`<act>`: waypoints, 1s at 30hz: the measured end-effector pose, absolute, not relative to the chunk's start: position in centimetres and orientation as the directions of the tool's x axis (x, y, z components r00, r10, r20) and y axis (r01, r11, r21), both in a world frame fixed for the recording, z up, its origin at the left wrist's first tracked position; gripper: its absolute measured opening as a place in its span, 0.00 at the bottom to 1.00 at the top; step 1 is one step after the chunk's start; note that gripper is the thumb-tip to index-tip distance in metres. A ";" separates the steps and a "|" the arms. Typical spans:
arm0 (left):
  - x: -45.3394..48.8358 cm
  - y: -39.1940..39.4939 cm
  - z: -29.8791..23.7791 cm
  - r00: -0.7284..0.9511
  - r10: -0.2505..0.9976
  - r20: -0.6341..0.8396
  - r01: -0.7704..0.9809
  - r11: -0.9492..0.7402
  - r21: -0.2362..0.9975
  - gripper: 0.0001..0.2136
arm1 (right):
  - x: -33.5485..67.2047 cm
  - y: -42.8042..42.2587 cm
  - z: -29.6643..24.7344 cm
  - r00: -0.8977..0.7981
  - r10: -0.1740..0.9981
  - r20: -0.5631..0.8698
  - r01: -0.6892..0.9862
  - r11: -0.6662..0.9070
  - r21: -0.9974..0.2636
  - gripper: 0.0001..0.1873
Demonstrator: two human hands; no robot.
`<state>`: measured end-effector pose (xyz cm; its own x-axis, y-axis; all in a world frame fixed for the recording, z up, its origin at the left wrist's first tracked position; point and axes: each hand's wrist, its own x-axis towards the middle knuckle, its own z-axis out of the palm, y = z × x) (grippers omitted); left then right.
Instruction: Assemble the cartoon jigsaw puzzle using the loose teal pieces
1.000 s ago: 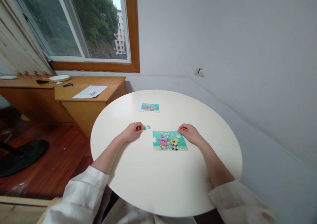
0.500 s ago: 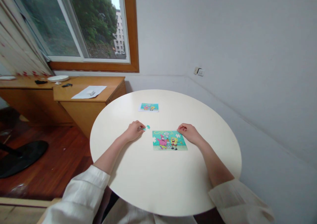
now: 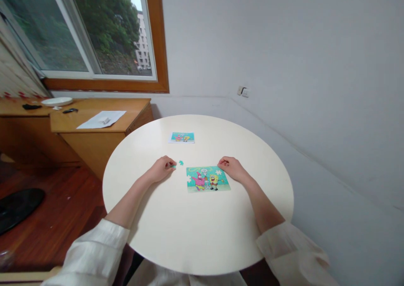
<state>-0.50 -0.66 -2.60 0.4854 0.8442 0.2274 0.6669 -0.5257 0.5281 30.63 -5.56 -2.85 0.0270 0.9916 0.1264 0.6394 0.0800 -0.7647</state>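
A cartoon jigsaw puzzle (image 3: 207,179) with a teal background lies flat near the middle of the round cream table (image 3: 195,231); a few gaps show along its top and left edges. My left hand (image 3: 161,168) rests left of it, fingers curled and pinching a small teal puzzle piece. Another loose teal piece (image 3: 181,162) lies just right of those fingertips. My right hand (image 3: 229,168) sits at the puzzle's upper right corner, fingers curled with their tips on the table at the puzzle's edge.
A small reference picture (image 3: 182,137) of the same cartoon lies farther back on the table. To the left stands a wooden cabinet (image 3: 94,130) carrying a sheet of paper (image 3: 101,119) and a white plate (image 3: 57,101), under a window. White walls close the right side.
The view has shifted, so everything sits further left in the frame. My left hand has closed on one of the two loose pieces, drawing it slightly away from the other. The right hand stays put.
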 end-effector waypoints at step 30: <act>-0.4 -1.1 -2.4 0.496 0.836 0.235 0.606 -0.527 0.596 0.06 | 31.0 -6.4 -1.3 -0.170 0.983 0.067 0.589 0.156 -0.793 0.18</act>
